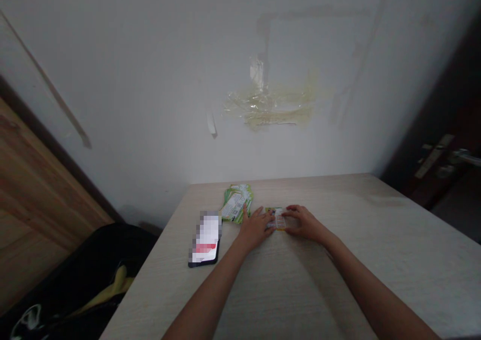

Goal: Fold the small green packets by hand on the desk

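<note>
A small printed card (278, 221) with yellow edging lies on the light wooden table (285, 290), between my two hands. My left hand (255, 229) rests with spread fingers over the card's left side. On the other side, my right hand (302, 223) curves its thumb and fingers around the right edge, with a gap between them. Just beyond my left hand is a loose pile of green and white cards (236, 202), and my left fingers come close to its lower right edge.
A phone (206, 240) with a lit, blurred screen lies left of my forearm. Behind the table rises a white wall (150, 79) with peeling tape (263, 102). A black bag or bin (86, 265) stands at the left; a dark door with a metal handle (466, 155) is at right.
</note>
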`<control>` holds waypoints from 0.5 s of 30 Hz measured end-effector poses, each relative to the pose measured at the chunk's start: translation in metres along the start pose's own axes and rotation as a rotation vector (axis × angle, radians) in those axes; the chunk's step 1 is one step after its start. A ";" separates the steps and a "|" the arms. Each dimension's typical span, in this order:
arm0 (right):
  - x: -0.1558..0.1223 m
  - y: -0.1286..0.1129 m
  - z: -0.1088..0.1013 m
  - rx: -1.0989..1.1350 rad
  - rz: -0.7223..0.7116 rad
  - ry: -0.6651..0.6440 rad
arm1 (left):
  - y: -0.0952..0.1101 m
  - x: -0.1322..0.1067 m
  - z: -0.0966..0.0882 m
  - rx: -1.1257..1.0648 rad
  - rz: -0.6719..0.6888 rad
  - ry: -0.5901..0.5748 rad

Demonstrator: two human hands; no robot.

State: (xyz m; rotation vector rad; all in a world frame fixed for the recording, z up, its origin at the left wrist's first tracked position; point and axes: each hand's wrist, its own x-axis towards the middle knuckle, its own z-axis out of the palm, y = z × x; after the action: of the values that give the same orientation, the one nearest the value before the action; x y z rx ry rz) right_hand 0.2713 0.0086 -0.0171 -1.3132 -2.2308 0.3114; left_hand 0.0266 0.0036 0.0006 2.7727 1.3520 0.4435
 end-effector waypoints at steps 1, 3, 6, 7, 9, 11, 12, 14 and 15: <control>0.000 0.001 0.000 0.006 -0.003 -0.003 | 0.000 0.000 -0.001 -0.004 0.001 -0.005; 0.000 0.004 0.001 0.023 -0.010 -0.007 | 0.001 0.000 -0.002 -0.007 0.001 -0.012; 0.001 0.009 0.003 0.091 -0.008 0.013 | 0.001 0.000 -0.002 -0.004 -0.006 -0.012; 0.001 0.011 0.003 0.127 0.000 0.023 | 0.001 0.000 -0.002 -0.008 -0.005 -0.011; 0.003 0.014 0.004 0.192 0.015 0.042 | 0.000 0.000 -0.001 -0.017 -0.006 -0.007; 0.003 0.016 0.004 0.206 0.022 0.057 | 0.000 0.001 -0.001 -0.019 -0.008 -0.005; 0.004 0.016 0.005 0.192 0.019 0.057 | 0.000 0.001 -0.001 -0.017 -0.007 -0.006; 0.004 0.016 0.005 0.148 0.016 0.049 | 0.000 0.001 -0.002 -0.016 -0.001 -0.012; 0.004 0.016 0.006 0.127 0.024 0.047 | 0.000 0.001 -0.002 -0.021 0.001 -0.014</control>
State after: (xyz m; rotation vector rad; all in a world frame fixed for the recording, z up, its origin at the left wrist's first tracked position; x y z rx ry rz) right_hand 0.2781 0.0202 -0.0276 -1.2681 -2.1206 0.4195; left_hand 0.0271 0.0042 0.0031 2.7544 1.3351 0.4347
